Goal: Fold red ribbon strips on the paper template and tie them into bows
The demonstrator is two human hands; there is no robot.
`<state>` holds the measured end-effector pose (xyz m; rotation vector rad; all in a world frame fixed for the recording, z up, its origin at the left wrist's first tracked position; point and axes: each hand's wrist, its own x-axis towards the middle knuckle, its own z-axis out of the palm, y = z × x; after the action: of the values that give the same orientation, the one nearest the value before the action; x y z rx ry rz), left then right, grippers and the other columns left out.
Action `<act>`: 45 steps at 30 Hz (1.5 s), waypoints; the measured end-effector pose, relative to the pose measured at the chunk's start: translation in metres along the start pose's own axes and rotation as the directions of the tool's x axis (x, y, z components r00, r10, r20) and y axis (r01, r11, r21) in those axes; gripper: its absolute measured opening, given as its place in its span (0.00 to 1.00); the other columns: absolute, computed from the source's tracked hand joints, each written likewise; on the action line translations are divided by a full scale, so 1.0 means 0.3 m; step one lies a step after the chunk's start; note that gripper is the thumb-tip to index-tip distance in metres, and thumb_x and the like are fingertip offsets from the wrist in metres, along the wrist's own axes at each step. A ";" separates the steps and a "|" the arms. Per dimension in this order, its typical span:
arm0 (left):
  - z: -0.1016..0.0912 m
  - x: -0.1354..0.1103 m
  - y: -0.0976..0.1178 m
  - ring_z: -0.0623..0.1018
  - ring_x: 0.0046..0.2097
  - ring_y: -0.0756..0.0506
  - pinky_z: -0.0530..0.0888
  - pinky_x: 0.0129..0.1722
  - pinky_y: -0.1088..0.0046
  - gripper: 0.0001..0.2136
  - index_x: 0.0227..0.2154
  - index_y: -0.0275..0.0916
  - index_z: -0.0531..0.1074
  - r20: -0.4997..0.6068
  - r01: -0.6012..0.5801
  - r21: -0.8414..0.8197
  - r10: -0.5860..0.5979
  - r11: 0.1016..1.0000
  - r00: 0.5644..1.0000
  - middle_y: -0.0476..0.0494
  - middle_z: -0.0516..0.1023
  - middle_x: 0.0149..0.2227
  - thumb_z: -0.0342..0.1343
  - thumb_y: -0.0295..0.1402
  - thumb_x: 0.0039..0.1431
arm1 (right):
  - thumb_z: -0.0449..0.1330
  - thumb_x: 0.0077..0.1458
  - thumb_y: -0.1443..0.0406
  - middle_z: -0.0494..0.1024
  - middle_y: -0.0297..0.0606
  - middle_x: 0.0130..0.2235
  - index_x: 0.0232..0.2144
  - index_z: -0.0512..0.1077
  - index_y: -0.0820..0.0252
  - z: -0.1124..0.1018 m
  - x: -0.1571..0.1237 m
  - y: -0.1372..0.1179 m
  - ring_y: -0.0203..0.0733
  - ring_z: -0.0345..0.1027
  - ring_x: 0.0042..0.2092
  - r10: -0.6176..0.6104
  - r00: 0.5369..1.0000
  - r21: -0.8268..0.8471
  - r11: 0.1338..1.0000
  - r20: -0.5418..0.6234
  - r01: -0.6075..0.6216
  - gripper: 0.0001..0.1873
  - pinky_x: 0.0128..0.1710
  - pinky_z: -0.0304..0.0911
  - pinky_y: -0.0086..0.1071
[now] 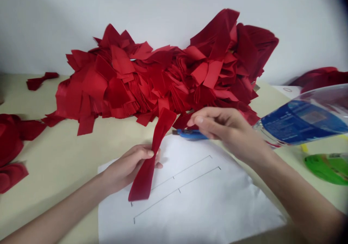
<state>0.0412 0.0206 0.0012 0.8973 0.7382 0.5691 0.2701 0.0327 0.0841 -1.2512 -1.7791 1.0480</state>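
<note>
My left hand (140, 162) is closed around the middle of a red velvet ribbon strip (144, 179), thumb in front. The strip stands at a slant, gathered narrow at the grip and wider at both ends. My right hand (217, 122) hovers to the right, thumb and fingers pinched together; anything between them is too small to make out. Just beneath it lies a blue tool (191, 134) with a dark tip, partly covered by the hand. Under both hands is a white paper sheet (206, 204) marked with two long ruled lines and short ticks.
A large heap of red ribbon pieces (152, 77) rises against the wall behind. More red ribbon (11, 139) lies at the left edge. On the right are a tilted clear bottle with a blue label (304, 122) and a green round item (327, 168).
</note>
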 end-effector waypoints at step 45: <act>0.013 -0.001 0.108 0.41 0.66 0.35 0.38 0.63 0.55 0.03 0.26 0.41 0.75 0.099 -0.367 0.704 0.427 0.608 0.899 0.52 0.47 0.65 0.61 0.26 0.47 | 0.54 0.60 0.63 0.52 0.26 0.18 0.31 0.72 0.60 -0.022 0.105 -0.057 0.28 0.42 0.20 -0.027 0.996 0.084 0.996 0.081 0.020 0.09 0.18 0.38 0.27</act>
<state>0.0397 0.0350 0.0303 1.8182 0.8493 0.7289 0.2606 0.0609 0.1055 -1.1490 -1.7877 1.1634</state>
